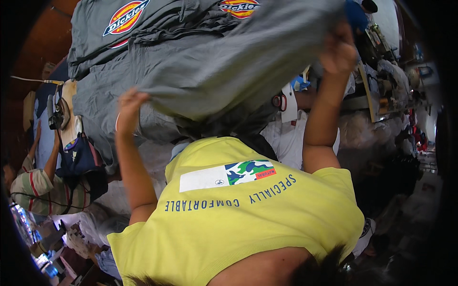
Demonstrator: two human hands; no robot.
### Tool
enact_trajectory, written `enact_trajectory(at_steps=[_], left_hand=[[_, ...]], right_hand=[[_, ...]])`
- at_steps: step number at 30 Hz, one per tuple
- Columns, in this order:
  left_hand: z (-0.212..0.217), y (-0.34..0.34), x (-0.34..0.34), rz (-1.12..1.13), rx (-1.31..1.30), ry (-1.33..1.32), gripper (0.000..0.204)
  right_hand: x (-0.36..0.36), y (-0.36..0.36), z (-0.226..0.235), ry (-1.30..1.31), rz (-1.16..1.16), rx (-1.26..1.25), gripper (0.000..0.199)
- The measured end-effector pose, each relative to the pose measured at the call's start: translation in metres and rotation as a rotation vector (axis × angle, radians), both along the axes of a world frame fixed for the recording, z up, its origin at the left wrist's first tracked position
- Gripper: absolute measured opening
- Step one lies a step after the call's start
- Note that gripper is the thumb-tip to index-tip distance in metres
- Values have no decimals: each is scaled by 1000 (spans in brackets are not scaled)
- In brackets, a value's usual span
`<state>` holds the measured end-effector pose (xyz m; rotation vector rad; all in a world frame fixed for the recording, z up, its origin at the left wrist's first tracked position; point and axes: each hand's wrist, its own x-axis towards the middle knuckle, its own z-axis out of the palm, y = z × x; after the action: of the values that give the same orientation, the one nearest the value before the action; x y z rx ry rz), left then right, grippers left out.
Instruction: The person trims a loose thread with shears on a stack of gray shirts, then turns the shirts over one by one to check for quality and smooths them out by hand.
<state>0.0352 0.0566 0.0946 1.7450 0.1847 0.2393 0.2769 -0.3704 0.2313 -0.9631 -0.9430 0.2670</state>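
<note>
gripping grey cloth (234, 71), both hands (130, 113) (338, 51) hold it over spread grey garments (98, 57) amid workroom clutter (393, 81).

11 and 12 o'clock: worded oval logos (125, 18) marked grey garments (100, 61) | 6 o'clock: lettering (230, 203) and patch (228, 175) marked yellow shirt (267, 221)

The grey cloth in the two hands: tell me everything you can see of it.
The grey cloth is plain on the side that shows and looks like thin, soft fabric. It is stretched aslant, higher at its right, with long creases and a sagging lower edge. The left hand pinches its left corner; the right hand grips its right end, where blur hides the detail. It lies across the view in front of other grey garments; whether it touches them cannot be told.
</note>
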Motion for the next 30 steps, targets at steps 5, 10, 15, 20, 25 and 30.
enact_trajectory(at_steps=[5,10,15,20,25,30], left_hand=[[85,89,-8,53,1003,-886,31],[131,71,102,54,-103,-423,59],[27,70,90,169,466,164,48],[-100,26,6,366,732,91,47],[-122,-16,-50,708,431,297,40],[-156,-18,-65,748,86,208,27]], right_hand=[[58,-4,14,80,-53,211,49],[114,122,42,-186,-354,-14,43],[99,151,-51,-480,-1071,-395,49],[60,146,-167,-524,-1109,-591,59],[13,163,-191,-366,-922,-635,31],[-7,271,-169,-362,-568,-469,15]])
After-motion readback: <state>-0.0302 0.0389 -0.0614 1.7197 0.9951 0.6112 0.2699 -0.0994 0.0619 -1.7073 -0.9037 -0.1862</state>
